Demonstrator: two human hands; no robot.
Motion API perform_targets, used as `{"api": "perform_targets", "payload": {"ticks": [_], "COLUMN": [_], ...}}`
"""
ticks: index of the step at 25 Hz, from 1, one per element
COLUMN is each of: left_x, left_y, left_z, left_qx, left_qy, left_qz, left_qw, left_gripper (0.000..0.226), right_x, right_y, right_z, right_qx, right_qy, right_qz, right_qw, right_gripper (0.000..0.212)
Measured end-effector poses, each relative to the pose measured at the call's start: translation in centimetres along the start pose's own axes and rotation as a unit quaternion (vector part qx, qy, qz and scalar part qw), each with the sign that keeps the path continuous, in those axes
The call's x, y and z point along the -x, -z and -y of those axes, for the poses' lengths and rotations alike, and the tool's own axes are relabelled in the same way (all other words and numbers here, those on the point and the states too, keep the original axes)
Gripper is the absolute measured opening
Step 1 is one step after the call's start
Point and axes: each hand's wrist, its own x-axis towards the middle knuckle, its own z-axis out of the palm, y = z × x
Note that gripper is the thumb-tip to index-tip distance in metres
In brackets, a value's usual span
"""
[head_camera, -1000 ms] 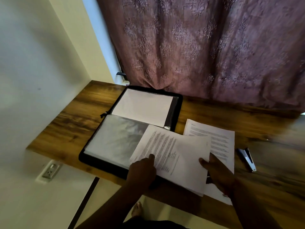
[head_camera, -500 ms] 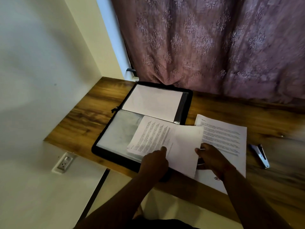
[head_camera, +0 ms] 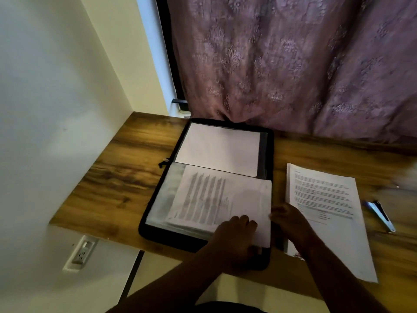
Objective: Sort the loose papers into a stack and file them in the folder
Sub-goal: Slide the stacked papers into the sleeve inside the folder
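A black zip folder (head_camera: 153,213) lies open on the wooden desk, with a blank white sheet (head_camera: 217,147) in its far half. A stack of printed papers (head_camera: 214,197) lies on the clear sleeves of its near half. My left hand (head_camera: 234,240) rests on the stack's near right corner with the fingers curled over the paper. My right hand (head_camera: 291,222) touches the stack's right edge. Whether it pinches the edge is not clear. A second printed sheet (head_camera: 327,199) lies on the desk to the folder's right.
The wooden desk (head_camera: 108,184) meets a white wall on the left and a mauve curtain (head_camera: 293,64) at the back. A blue and black stapler (head_camera: 380,215) lies at the right, past the loose sheet. A wall socket (head_camera: 82,251) sits below the desk's left front corner.
The stack has moved left from half over the loose sheet onto the folder's near half. Both hands moved left with it, and my view came closer.
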Motion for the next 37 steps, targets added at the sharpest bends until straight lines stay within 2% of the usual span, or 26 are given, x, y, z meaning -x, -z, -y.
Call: {"api": "perform_targets", "payload": {"ticks": [3, 9, 12, 17, 21, 26, 29, 32, 34, 37], "left_x": [2.4, 4.2, 3.9, 3.6, 2.8, 2.5, 2.8, 3.6, 4.6, 6.9], "left_y": [-0.3, 0.2, -0.1, -0.2, -0.3, 0.6, 0.7, 0.8, 0.8, 0.6], "left_z": [4.3, 8.0, 8.3, 9.8, 9.7, 9.0, 9.0, 9.1, 10.1, 13.8], "left_qx": [-0.062, -0.067, -0.092, -0.071, -0.061, -0.02, -0.017, -0.021, -0.02, -0.017], "left_qy": [-0.064, -0.147, -0.162, -0.092, -0.152, -0.21, -0.207, -0.196, -0.145, -0.041], "left_qz": [0.037, -0.014, -0.04, -0.052, -0.022, -0.003, -0.025, -0.059, -0.072, -0.078], "left_qw": [0.995, 0.987, 0.982, 0.992, 0.986, 0.978, 0.978, 0.979, 0.987, 0.996], "left_gripper": [0.038, 0.016, 0.016, 0.028, 0.025, 0.031, 0.026, 0.017, 0.023, 0.038], "right_x": [1.4, 2.3, 1.8, 2.0, 1.6, 1.2, 1.4, 2.6, 3.8, 5.3], "right_y": [-1.4, -5.3, -6.1, -5.1, -4.8, -5.4, -5.0, -4.3, -4.1, -4.6], "right_z": [-0.7, 0.9, 2.2, 1.9, 1.9, 3.2, 2.8, 1.2, 0.0, -0.8], "right_qx": [-0.032, -0.008, -0.034, -0.049, -0.076, -0.077, -0.071, -0.035, 0.017, 0.148], "right_qy": [-0.035, 0.003, -0.026, -0.041, -0.045, -0.043, -0.034, 0.016, 0.066, 0.131], "right_qz": [-0.041, -0.09, -0.07, -0.061, -0.06, -0.012, -0.001, 0.001, 0.039, 0.105], "right_qw": [0.998, 0.996, 0.997, 0.996, 0.994, 0.996, 0.997, 0.999, 0.997, 0.975], "right_gripper": [0.021, 0.022, 0.018, 0.026, 0.028, 0.023, 0.019, 0.039, 0.057, 0.065]}}
